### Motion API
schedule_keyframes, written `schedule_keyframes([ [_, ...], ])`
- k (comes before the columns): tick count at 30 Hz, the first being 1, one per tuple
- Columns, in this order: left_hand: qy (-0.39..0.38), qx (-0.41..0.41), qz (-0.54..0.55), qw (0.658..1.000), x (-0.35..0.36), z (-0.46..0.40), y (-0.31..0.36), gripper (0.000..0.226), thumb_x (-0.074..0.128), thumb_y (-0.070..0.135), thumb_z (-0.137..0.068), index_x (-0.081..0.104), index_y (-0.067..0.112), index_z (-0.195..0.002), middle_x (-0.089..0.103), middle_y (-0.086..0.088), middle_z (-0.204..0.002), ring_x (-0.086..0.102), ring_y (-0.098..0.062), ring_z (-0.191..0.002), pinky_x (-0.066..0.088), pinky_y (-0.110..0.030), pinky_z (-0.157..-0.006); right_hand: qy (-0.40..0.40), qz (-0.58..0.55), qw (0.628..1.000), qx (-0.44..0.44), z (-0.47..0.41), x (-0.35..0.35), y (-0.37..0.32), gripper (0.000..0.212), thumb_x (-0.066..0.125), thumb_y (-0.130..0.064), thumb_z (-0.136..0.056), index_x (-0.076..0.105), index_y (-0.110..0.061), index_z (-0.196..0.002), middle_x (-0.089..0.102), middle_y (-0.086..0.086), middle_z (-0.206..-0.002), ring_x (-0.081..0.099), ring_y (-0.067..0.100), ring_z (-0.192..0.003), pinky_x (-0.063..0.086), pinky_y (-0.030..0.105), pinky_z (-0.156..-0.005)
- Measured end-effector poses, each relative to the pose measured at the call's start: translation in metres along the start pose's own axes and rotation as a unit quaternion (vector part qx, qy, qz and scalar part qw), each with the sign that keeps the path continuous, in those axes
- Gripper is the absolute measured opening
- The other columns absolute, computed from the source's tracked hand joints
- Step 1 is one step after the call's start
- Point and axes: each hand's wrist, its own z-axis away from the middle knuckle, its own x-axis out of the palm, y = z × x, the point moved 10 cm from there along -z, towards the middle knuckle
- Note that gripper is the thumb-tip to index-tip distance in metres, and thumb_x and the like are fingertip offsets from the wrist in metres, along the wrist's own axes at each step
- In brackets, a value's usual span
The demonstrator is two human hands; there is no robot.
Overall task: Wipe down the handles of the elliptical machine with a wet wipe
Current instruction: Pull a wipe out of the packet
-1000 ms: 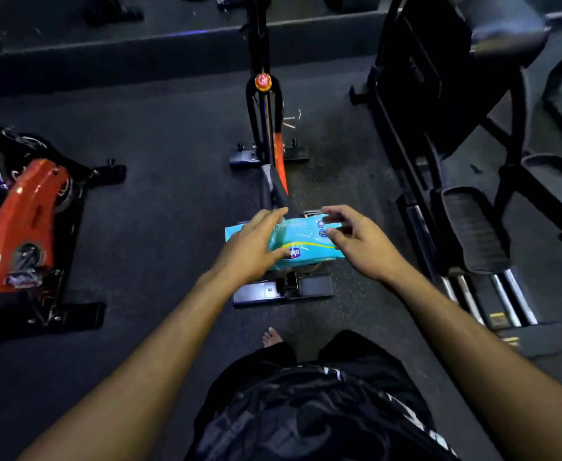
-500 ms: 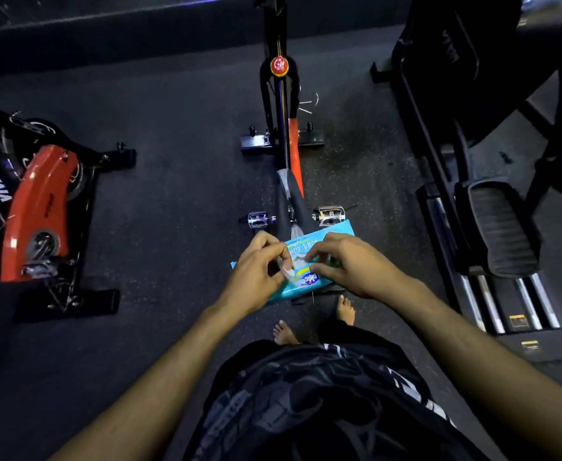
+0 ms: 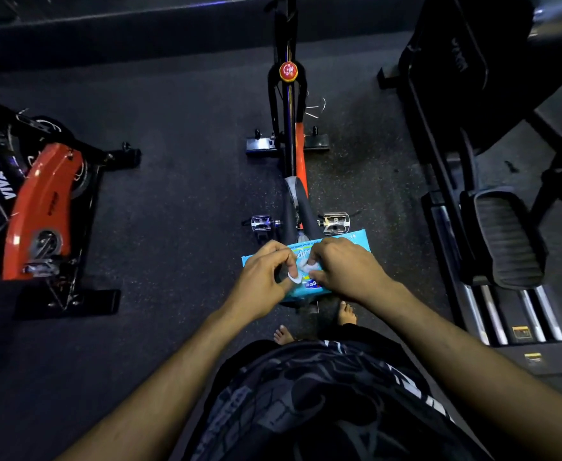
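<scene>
Pretty early days on this one tbh; over on the far left there's a red exercise bike (image 3: 40, 207) just sitting on the dark floor (image 3: 180, 201), nothing to do with the job. Moving in, the left hand (image 3: 259, 277) has its fingers curled in, thumb and forefinger pinching the little white peel-back flap (image 3: 293, 277) of the wipe pack (image 3: 309, 287); so the pack looks open, or near enough. The blue pack sits on or just above the saddle end of the middle bike (image 3: 289, 134), right in front of the person; I can't tell if it's resting there or held up. The right hand (image 3: 343, 271) is curled down on top of the pack with its fingertips (image 3: 311, 262) pinching at the white wipe (image 3: 304, 266) poking up at the opening; looks like the wipe is only starting to come out, not free yet.

Over on the right is the elliptical machine (image 3: 472, 134) with its foot pedal (image 3: 505, 237); well apart from both hands, and I can't make out the handles clearly in this shot.

So my read: getting the wipe is in progress; no wiping has started; still left is pulling the wipe clear, turning to the elliptical and doing both handles.
</scene>
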Motion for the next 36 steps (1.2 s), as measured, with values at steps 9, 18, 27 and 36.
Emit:
schedule_keyframes([
  [9, -0.008, -0.011, 0.031, 0.999, -0.006, -0.005, -0.002, 0.022, 0.08, 0.006, -0.083, 0.062, 0.017, -0.091, 0.062, 0.002, -0.096, 0.063, -0.014, -0.082, 0.054, -0.032, -0.078, 0.092, -0.22, 0.971, 0.014, 0.003, -0.018, 0.018, 0.011, 0.076, -0.023, -0.087, 0.071, -0.031, -0.081, 0.064, -0.002, -0.083, 0.058, 0.011, -0.073, 0.047, 0.034, -0.072],
  [18, -0.015, 0.003, -0.007, 1.0, -0.007, -0.007, 0.005, 0.019, 0.074, 0.001, -0.079, 0.066, 0.018, -0.083, 0.06, 0.004, -0.092, 0.06, -0.015, -0.081, 0.051, -0.036, -0.079, 0.049, -0.023, 0.998, -0.022, -0.005, -0.004, -0.003, 0.021, 0.066, -0.038, -0.092, 0.069, -0.023, -0.106, 0.059, 0.003, -0.106, 0.057, 0.027, -0.106, 0.045, 0.037, -0.082],
  [27, -0.039, -0.009, -0.037, 0.999, -0.004, -0.009, 0.001, 0.015, 0.078, 0.012, -0.084, 0.064, 0.017, -0.088, 0.058, 0.005, -0.091, 0.058, -0.014, -0.08, 0.048, -0.033, -0.075, 0.098, -0.411, 0.906, 0.02, -0.002, -0.015, 0.027, 0.01, 0.071, -0.01, -0.093, 0.066, -0.016, -0.087, 0.066, -0.007, -0.079, 0.056, 0.007, -0.071, 0.044, 0.023, -0.069],
  [36, 0.036, -0.024, -0.021, 0.999, -0.038, -0.022, 0.035, 0.045, 0.054, 0.012, -0.078, 0.057, 0.025, -0.121, 0.067, 0.012, -0.117, 0.058, -0.009, -0.088, 0.052, -0.037, -0.087, 0.155, -0.638, 0.755, -0.002, 0.018, -0.071, 0.031, 0.031, 0.069, 0.008, -0.088, 0.064, -0.015, -0.108, 0.071, -0.002, -0.086, 0.065, 0.013, -0.079, 0.056, 0.023, -0.071],
])
